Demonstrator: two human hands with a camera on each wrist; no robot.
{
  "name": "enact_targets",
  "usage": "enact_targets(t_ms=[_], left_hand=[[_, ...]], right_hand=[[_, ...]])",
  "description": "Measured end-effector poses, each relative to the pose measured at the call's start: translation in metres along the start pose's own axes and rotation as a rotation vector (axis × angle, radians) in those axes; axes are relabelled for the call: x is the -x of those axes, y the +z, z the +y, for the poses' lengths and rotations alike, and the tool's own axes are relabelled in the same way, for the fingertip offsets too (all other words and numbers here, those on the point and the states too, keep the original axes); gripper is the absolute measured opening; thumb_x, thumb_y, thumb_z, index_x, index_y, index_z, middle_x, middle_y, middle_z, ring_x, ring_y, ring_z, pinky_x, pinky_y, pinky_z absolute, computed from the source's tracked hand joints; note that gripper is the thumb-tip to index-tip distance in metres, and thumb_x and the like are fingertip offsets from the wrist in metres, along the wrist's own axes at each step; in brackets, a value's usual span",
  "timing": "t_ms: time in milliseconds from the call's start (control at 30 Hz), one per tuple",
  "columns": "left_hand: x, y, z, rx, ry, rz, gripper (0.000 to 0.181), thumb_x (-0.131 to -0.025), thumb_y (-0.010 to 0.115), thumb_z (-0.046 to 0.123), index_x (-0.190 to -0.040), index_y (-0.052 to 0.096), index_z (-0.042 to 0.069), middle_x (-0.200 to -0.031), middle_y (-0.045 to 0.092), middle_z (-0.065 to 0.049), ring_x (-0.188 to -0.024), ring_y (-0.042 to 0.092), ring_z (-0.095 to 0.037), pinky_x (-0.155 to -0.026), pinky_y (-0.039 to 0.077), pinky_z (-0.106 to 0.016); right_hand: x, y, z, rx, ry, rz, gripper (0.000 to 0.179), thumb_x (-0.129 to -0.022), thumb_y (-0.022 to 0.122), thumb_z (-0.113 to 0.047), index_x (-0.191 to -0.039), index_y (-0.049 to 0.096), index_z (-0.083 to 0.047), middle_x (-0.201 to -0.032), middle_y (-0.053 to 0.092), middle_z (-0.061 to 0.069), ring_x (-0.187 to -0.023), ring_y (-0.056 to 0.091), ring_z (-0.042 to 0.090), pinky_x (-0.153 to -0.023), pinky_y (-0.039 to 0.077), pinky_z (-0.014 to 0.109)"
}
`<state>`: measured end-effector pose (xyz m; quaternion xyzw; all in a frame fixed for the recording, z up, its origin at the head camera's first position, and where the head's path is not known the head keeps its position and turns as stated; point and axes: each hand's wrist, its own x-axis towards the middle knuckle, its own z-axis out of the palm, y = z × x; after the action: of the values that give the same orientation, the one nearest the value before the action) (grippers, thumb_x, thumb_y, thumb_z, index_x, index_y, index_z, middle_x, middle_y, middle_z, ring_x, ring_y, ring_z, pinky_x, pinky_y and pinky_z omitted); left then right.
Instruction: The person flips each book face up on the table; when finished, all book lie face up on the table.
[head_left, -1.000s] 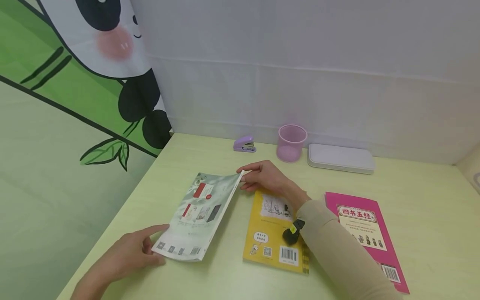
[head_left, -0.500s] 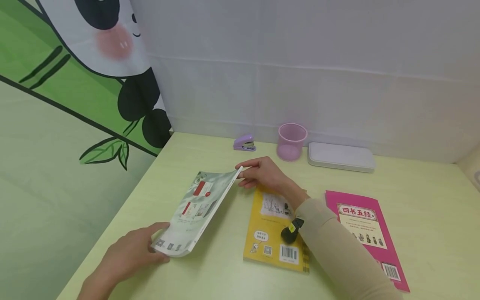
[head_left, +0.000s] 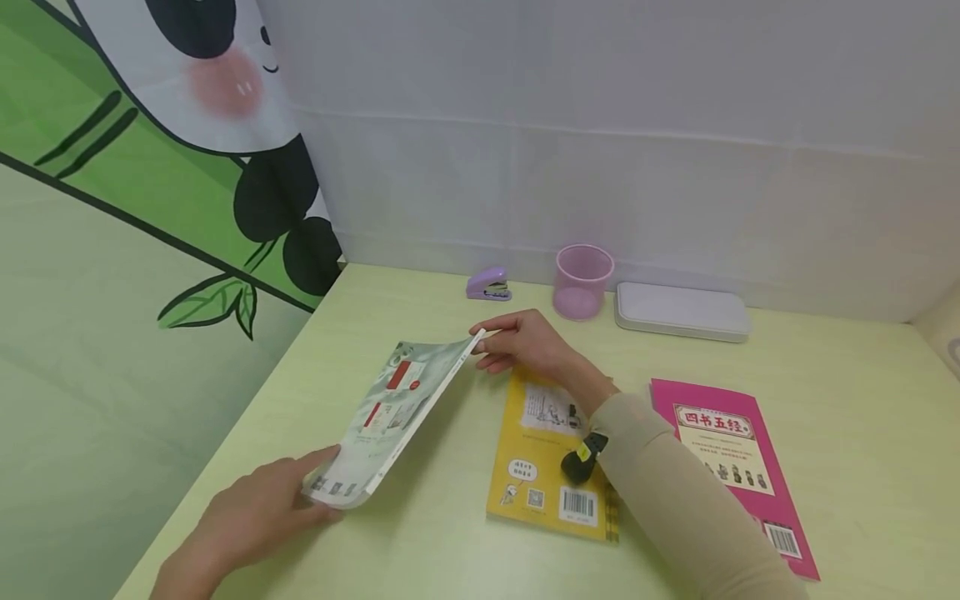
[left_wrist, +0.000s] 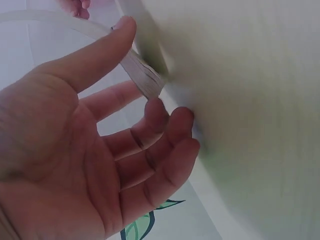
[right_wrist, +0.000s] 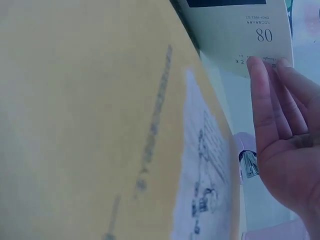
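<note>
A pale green magazine (head_left: 390,425) is tilted above the table, its spine side raised to the right and its left side low. My right hand (head_left: 528,346) pinches its upper right corner between thumb and fingers; the right wrist view shows the fingertips at the printed underside (right_wrist: 235,42). At the lower left corner is my left hand (head_left: 258,512), thumb on one side of the page edges (left_wrist: 142,72) and fingers on the other. Below my right forearm lies a yellow book (head_left: 547,492), partly covered by the wrist and its black strap device (head_left: 581,462).
A pink book (head_left: 731,450) lies on the right, partly behind the sleeve. Along the back wall stand a purple stapler (head_left: 489,285), a pink mesh cup (head_left: 583,283) and a pale flat case (head_left: 682,312). The table's left edge borders a panda-print cloth (head_left: 187,192).
The magazine's spine side has risen and its lower end has tilted up, narrowing its visible face. My left hand has moved slightly right and closed on the lower left corner.
</note>
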<state>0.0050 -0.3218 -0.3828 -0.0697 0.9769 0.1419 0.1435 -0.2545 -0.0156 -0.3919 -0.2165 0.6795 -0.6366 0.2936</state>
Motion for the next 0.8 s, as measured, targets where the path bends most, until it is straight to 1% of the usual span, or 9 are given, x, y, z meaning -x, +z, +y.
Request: enact_targets(t_ms=[133,200,333,400,467,600,633,700,800], left_hand=[[0.002,-0.003,-0.006,0.035,0.007,-0.010,0.078,-0.086,0.083,0.050,-0.156,0.055,0.027,-0.099,0.064,0.005,-0.082,0.049,-0.015,-0.066,0.040,-0.033],[0.003,-0.004,-0.009,0.053,0.010,-0.010,0.073,-0.088,0.082,0.048,-0.154,0.057,0.028,-0.097,0.061,0.005,-0.082,0.048,-0.015,-0.067,0.039,-0.032],[0.004,-0.006,-0.014,0.076,0.049,0.020,0.062,-0.091,0.080,0.044,-0.149,0.063,0.026,-0.103,0.063,0.006,-0.084,0.049,-0.012,-0.069,0.041,-0.029],[0.004,-0.007,-0.016,0.091,0.073,0.036,0.057,-0.094,0.079,0.041,-0.147,0.065,0.025,-0.107,0.065,0.006,-0.082,0.050,-0.009,-0.069,0.042,-0.027],[0.004,-0.009,-0.017,0.118,0.095,0.047,0.053,-0.095,0.078,0.038,-0.145,0.067,0.024,-0.112,0.068,0.005,-0.078,0.050,-0.005,-0.068,0.043,-0.025],[0.005,-0.013,-0.018,0.187,0.153,0.068,0.045,-0.098,0.075,0.030,-0.141,0.070,0.019,-0.113,0.073,0.005,-0.076,0.054,0.002,-0.068,0.046,-0.023],[0.005,-0.014,-0.019,0.202,0.173,0.076,0.042,-0.099,0.074,0.028,-0.139,0.072,0.017,-0.110,0.074,0.006,-0.076,0.053,0.003,-0.067,0.046,-0.023],[0.004,-0.016,-0.018,0.213,0.195,0.093,0.031,-0.100,0.072,0.024,-0.129,0.077,0.014,-0.098,0.072,0.007,-0.072,0.051,0.003,-0.063,0.045,-0.023],[0.002,-0.018,-0.018,0.206,0.188,0.107,0.017,-0.103,0.069,0.022,-0.114,0.078,0.013,-0.087,0.067,0.006,-0.070,0.048,0.001,-0.059,0.041,-0.023]], right_hand=[[0.000,0.000,-0.003,-0.009,-0.012,0.000,0.037,-0.099,0.070,-0.003,-0.136,0.067,0.005,-0.105,0.080,0.017,-0.082,0.080,0.018,-0.074,0.065,0.035],[0.000,0.000,-0.005,0.009,-0.019,0.008,0.036,-0.099,0.071,-0.005,-0.134,0.069,0.003,-0.106,0.080,0.018,-0.081,0.080,0.017,-0.072,0.065,0.033],[0.001,0.000,-0.008,0.074,-0.050,0.045,0.037,-0.097,0.076,-0.011,-0.132,0.072,0.000,-0.104,0.079,0.018,-0.076,0.072,0.015,-0.064,0.060,0.027],[0.002,-0.001,-0.010,0.095,-0.075,0.071,0.036,-0.095,0.080,-0.012,-0.129,0.074,-0.001,-0.103,0.077,0.015,-0.075,0.065,0.018,-0.060,0.056,0.025],[0.003,-0.001,-0.013,0.111,-0.102,0.093,0.033,-0.093,0.081,-0.013,-0.125,0.077,-0.004,-0.103,0.075,0.008,-0.076,0.061,0.019,-0.058,0.053,0.024],[0.004,-0.001,-0.020,0.113,-0.145,0.110,0.028,-0.094,0.081,-0.013,-0.121,0.079,-0.007,-0.114,0.077,0.008,-0.079,0.065,0.017,-0.058,0.055,0.024],[0.005,0.000,-0.022,0.112,-0.152,0.111,0.028,-0.094,0.080,-0.013,-0.122,0.079,-0.008,-0.114,0.077,0.007,-0.080,0.066,0.017,-0.058,0.056,0.025],[0.005,0.000,-0.025,0.107,-0.161,0.117,0.028,-0.096,0.078,-0.013,-0.123,0.079,-0.007,-0.110,0.079,0.008,-0.081,0.068,0.017,-0.059,0.057,0.026],[0.006,0.000,-0.028,0.105,-0.177,0.135,0.029,-0.097,0.077,-0.012,-0.126,0.077,-0.006,-0.103,0.079,0.006,-0.081,0.071,0.017,-0.063,0.060,0.027]])
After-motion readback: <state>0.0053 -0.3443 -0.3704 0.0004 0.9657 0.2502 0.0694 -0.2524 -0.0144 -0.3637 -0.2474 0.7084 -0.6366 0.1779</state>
